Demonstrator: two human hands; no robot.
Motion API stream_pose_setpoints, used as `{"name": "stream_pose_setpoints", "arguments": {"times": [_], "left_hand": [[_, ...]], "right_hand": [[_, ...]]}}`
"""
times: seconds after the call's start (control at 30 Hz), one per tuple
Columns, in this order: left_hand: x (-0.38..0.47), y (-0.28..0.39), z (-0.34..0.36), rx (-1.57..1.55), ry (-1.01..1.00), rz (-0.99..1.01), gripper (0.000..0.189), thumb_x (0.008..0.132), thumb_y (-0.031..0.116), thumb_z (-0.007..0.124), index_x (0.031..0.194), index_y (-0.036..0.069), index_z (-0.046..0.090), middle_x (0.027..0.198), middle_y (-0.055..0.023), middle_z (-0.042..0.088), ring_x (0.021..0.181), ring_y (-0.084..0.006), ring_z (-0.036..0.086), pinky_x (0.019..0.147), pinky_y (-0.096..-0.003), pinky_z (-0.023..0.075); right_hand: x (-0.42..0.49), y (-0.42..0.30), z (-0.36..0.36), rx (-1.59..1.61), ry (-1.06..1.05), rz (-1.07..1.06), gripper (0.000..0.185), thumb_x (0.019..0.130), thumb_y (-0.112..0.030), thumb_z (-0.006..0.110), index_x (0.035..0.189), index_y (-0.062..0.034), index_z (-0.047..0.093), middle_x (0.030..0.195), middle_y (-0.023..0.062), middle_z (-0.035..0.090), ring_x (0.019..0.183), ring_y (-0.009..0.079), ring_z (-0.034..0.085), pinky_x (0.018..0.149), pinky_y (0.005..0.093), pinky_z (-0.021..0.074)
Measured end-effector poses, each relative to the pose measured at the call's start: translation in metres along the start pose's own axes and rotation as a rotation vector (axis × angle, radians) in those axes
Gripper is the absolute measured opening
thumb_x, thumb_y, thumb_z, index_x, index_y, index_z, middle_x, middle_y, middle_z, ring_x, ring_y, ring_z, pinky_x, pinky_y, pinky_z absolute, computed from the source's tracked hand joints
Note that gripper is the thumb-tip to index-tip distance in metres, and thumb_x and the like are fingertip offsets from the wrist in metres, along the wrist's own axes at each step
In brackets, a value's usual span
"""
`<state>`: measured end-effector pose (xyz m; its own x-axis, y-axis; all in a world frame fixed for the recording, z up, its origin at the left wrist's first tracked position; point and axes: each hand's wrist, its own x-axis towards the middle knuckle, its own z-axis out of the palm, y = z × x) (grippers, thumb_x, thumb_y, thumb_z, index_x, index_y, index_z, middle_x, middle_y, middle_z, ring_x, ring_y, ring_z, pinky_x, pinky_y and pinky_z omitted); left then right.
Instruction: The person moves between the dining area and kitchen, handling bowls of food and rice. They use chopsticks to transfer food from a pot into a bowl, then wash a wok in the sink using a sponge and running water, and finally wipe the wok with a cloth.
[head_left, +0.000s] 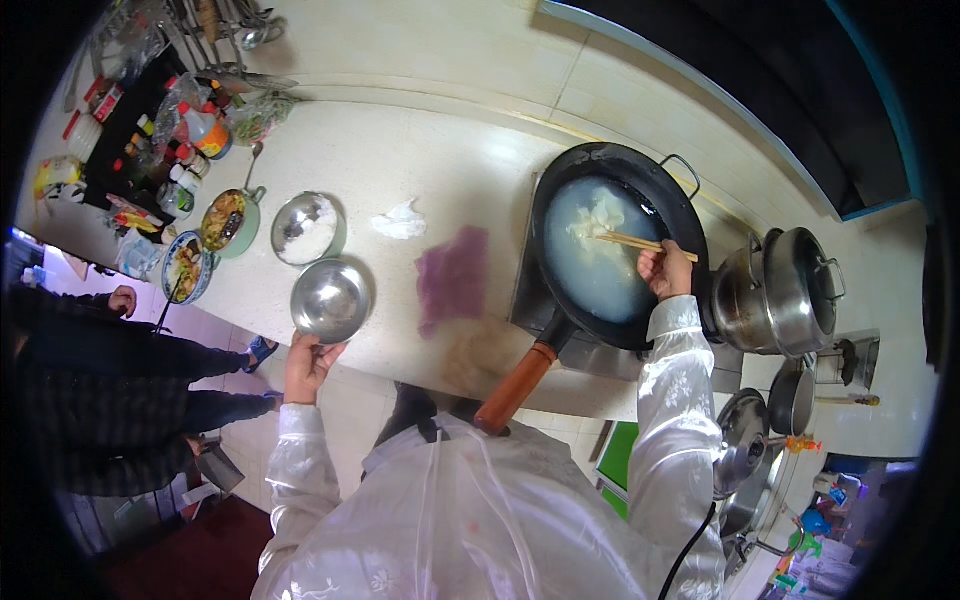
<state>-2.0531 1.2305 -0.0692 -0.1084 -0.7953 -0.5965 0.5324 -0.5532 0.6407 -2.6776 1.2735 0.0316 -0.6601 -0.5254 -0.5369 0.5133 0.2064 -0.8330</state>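
Note:
My right hand (666, 271) grips a pair of wooden chopsticks (637, 241), their tips at pale, soft pieces of food (596, 217) in cloudy liquid. A black wok (551, 277) on the stove holds this liquid; its wooden handle (517, 390) points towards my body. My left hand (311, 364) has hold of the near rim of a steel bowl (331, 301), which looks empty. Just behind that bowl stands another bowl (306, 229) with white powder in it. A crumpled white piece (400, 220), perhaps plastic or paper, and a purple cloth (454, 279) lie between the bowls and the stove.
A lidded steel pot (780, 292) stands right of the wok. At left are a green bowl of food (241, 229), a patterned bowl (169, 281) with food and several bottles (204, 131). Another person (112, 375) stands beyond the counter's left end. A range hood (720, 90) hangs above.

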Motion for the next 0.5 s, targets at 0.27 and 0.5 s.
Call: {"name": "stream_pose_setpoints", "arguments": {"times": [0.27, 0.5], "left_hand": [[0.008, -0.016, 0.004, 0.404, -0.134, 0.201, 0.032, 0.075, -0.007, 0.061, 0.105, -0.004, 0.049, 0.103, -0.0141, 0.059, 0.092, -0.0235, 0.063, 0.081, -0.036, 0.0565], [-0.029, -0.005, 0.027, -0.231, -0.077, -0.001, 0.062, 0.073, -0.015, 0.044, 0.13, 0.0, 0.026, 0.115, -0.0199, 0.045, 0.09, -0.0358, 0.061, 0.08, -0.0543, 0.0567]], "right_hand": [[0.01, 0.013, -0.003, 0.161, -0.577, 0.244, 0.028, 0.094, -0.023, 0.039, 0.07, -0.0086, 0.038, 0.057, -0.0011, 0.027, 0.046, 0.0119, 0.027, 0.041, 0.0261, 0.0255], [0.013, 0.013, 0.002, 0.122, -0.18, 0.152, 0.023, 0.09, -0.022, 0.047, 0.081, -0.0025, 0.056, 0.068, 0.0078, 0.062, 0.053, 0.0166, 0.058, 0.051, 0.0264, 0.0527]]}}
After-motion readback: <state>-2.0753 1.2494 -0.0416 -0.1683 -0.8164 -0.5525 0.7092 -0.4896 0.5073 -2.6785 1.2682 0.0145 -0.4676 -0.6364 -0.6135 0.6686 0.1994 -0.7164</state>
